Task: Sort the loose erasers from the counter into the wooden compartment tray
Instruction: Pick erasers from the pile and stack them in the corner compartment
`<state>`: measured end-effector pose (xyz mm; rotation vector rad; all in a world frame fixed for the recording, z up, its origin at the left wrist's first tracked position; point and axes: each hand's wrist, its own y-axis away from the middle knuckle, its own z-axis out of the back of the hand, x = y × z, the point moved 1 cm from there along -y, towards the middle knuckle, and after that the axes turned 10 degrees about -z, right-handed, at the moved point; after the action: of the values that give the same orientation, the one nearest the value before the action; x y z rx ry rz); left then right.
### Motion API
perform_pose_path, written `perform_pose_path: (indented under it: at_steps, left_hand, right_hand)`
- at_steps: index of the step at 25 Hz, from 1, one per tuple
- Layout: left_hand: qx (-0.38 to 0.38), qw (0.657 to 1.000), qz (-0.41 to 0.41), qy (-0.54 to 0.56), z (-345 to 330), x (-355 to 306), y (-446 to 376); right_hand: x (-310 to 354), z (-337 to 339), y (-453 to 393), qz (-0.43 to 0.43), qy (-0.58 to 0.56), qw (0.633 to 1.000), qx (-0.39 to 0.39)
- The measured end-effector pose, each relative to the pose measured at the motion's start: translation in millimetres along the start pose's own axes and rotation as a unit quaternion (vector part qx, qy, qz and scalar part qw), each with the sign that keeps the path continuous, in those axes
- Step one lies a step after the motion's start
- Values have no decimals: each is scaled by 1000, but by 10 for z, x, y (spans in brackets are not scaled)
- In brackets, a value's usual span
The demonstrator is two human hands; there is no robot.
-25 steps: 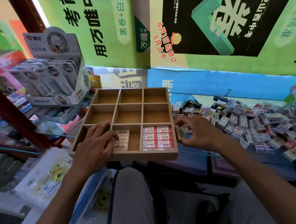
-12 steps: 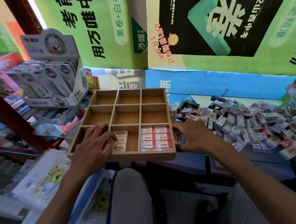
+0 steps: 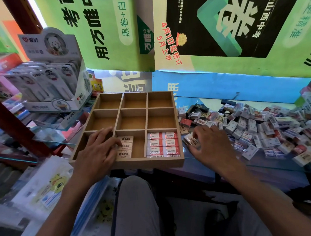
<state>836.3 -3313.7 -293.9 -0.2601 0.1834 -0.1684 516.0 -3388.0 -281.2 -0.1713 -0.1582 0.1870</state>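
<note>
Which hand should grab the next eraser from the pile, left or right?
Right. The right hand already rests at the edge of the loose eraser pile, fingers around one eraser. The left hand lies across the wooden tray, on the side away from the pile.

Left hand (image 3: 96, 151) lies palm down, fingers spread and loosely extended, forearm running in from lower left, bare, wrist straight. Right hand (image 3: 211, 147) is palm down too, fingers curled inward with the fingertips (image 3: 193, 136) pinched together at its left side; can't tell how firm the pinch is. Right forearm comes in from lower right, both arms about level, hands well apart.
</note>
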Motion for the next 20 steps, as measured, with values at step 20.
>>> perform_pose_path:
  at_steps: [20]
  left_hand:
    - [-48, 997, -13, 56, -49, 55, 14]
  right_hand:
    - [1360, 158, -167, 160, -222, 961, 36]
